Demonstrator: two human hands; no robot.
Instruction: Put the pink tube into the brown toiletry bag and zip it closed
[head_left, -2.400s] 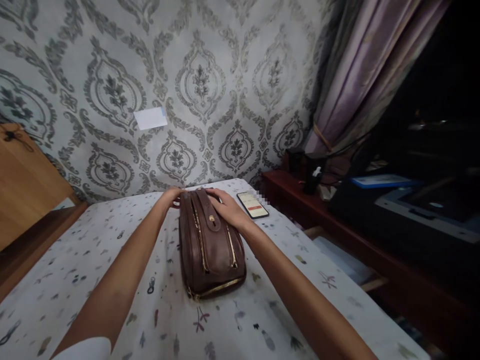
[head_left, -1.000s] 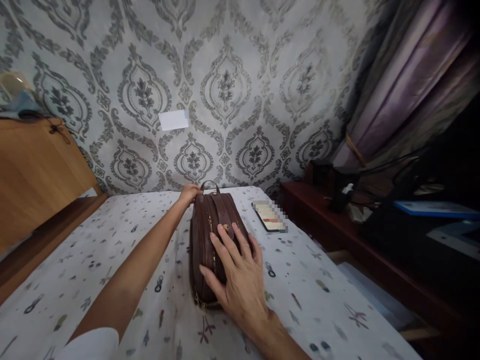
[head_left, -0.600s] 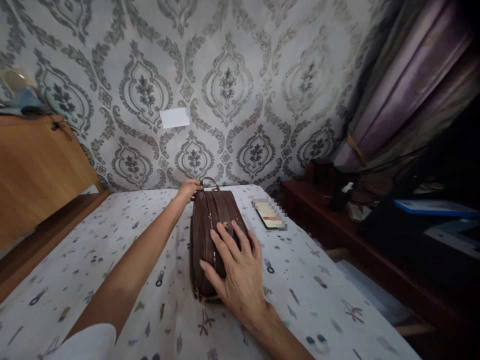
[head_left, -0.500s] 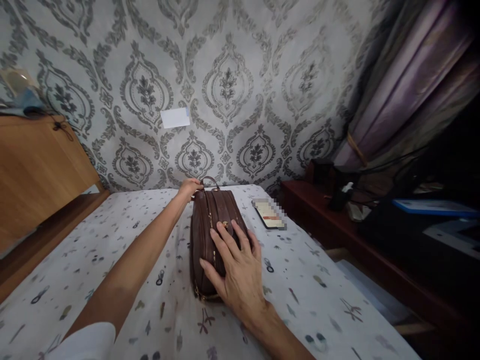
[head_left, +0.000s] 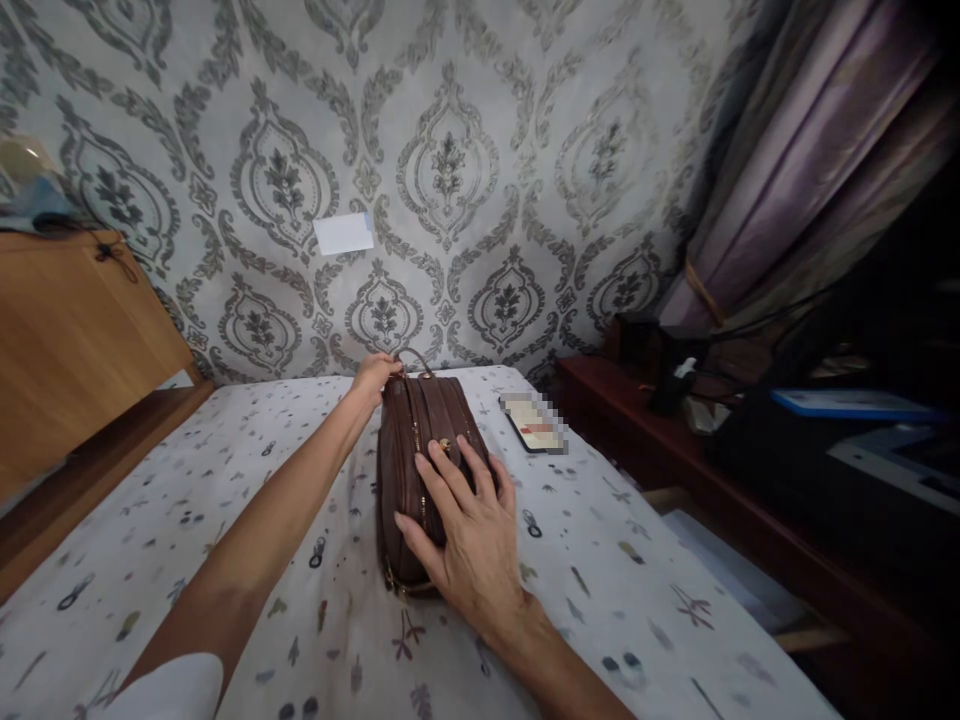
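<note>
A brown leather bag (head_left: pixel 439 400) with gold zips and a thin loop handle (head_left: pixel 414 358) lies on the patterned bedsheet, lengthwise away from me. At its far left corner, beside the handle, my left hand (head_left: pixel 375 375) is closed in a pinch on the bag's edge. Whether a zip pull is between those fingertips cannot be made out. My right hand (head_left: pixel 476 540) rests flat over the near part of the bag, fingers spread, just below a round gold stud (head_left: pixel 444 445). A gold zip runs along the top, partly under this hand.
To the bag's right lies a phone (head_left: pixel 534 422) with a blurred screen. The white printed sheet (head_left: pixel 315 640) reaches the wallpapered wall. A wooden board (head_left: pixel 82 340) stands left; at right is a dark red shelf (head_left: pixel 637 430) with cables, a blue-edged object (head_left: pixel 855 404) and a purple curtain (head_left: pixel 795 180).
The whole view has shifted slightly. Both hands keep nearly the same places on the bag, the left pinching its far corner and the right lying flat on top.
</note>
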